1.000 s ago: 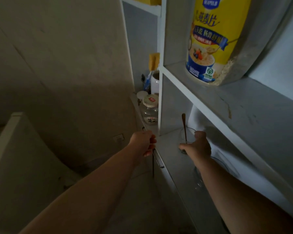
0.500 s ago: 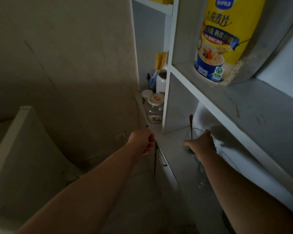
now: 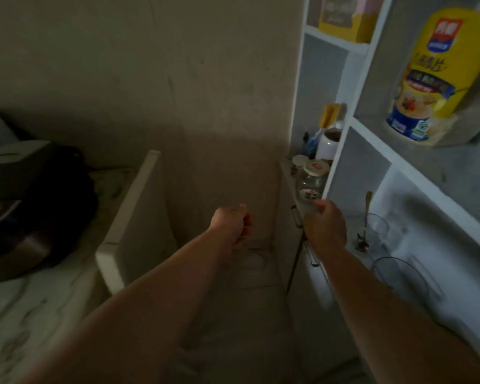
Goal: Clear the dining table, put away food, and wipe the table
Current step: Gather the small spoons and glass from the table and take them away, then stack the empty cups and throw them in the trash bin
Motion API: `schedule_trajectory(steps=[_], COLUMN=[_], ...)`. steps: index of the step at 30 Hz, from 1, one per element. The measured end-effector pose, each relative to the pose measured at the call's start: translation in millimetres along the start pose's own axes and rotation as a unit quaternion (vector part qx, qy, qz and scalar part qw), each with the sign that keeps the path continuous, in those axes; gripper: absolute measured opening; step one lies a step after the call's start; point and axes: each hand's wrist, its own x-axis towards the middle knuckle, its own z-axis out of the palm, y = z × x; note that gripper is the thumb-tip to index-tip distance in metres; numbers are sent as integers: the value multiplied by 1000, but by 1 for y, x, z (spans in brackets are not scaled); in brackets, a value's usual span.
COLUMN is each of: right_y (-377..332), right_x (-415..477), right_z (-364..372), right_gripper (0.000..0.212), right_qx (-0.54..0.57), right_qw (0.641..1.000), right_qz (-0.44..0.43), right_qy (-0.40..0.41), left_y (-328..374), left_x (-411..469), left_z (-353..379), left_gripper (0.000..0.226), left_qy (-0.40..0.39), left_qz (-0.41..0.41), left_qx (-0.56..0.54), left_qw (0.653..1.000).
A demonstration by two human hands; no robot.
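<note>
A clear drinking glass [image 3: 375,228] with a metal spoon [image 3: 365,217] standing in it sits on the lower white shelf [image 3: 416,245]. A second, wider glass vessel [image 3: 399,275] stands nearer to me on the same shelf. My right hand [image 3: 326,225] hovers left of the glass, apart from it, fingers relaxed and holding nothing. My left hand [image 3: 232,225] hangs in the air left of the cabinet with its fingers curled into a fist, also holding nothing. A yellow oatmeal bag [image 3: 424,79] stands on the shelf above.
A lidded glass jar [image 3: 311,181], a white cup [image 3: 327,145] and small items fill the narrow left compartment. Cabinet door handles [image 3: 295,216] sit just below my right hand. A marble counter [image 3: 25,309] with a dark appliance [image 3: 25,212] lies on the left. The room is dim.
My right hand has let go of the glass and drawn back to the left. My left hand has come off the cabinet handle and moved left. The view has swung left.
</note>
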Motion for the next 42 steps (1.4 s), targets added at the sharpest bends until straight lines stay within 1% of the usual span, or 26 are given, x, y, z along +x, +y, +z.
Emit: schedule_trajectory(steps=[1, 3, 7, 11, 13, 16, 20, 23, 27, 32, 35, 38, 42], right_y=[-6, -19, -50, -76, -85, -97, -111, -112, -103, -99, -103, -107, -108], right_x=[-10, -32, -74, -119, -141, -183, -250, -295, -365, -445, -489, -532, -594], right_z=[4, 11, 25, 44, 52, 65, 71, 67, 56, 51, 51, 58, 81], right_gripper=[30, 24, 19, 15, 14, 12, 13, 12, 12, 11, 11, 11, 13], right_qx=[11, 24, 27, 36, 42, 48, 63, 67, 63, 34, 11, -2, -28], right_qw=[1000, 998, 994, 985, 977, 958, 919, 891, 852, 815, 797, 791, 794], right_qz=[-21, -53, -84, -125, -149, -191, -248, -268, -298, -317, -346, -359, -349], right_qy=[-10, -31, -70, -111, -146, -209, -300, -360, -426, -484, -494, -496, -497], left_y=[-2, -9, -24, -41, -49, -68, -104, -130, -174, -226, -254, -281, -320], left_x=[-4, -14, -40, -78, -98, -131, -186, -229, -300, -365, -395, -417, -446], left_z=[-13, -40, -88, -129, -143, -174, -219, -235, -249, -276, -301, -330, -376], left_gripper=[36, 34, 36, 34, 33, 31, 24, 26, 19, 19, 18, 16, 21], left_qy=[15, 49, 112, 170, 183, 211, 271, 319, 365, 394, 409, 417, 393], left_qz=[5, 21, 42, 39, 29, 20, 4, -11, -34, -63, -73, -81, -98], left_qx=[-7, -16, -37, -46, -61, -68, -97, -97, -118, -130, -140, -135, -135], left_qw=[1000, 998, 992, 984, 981, 975, 958, 943, 923, 907, 899, 895, 904])
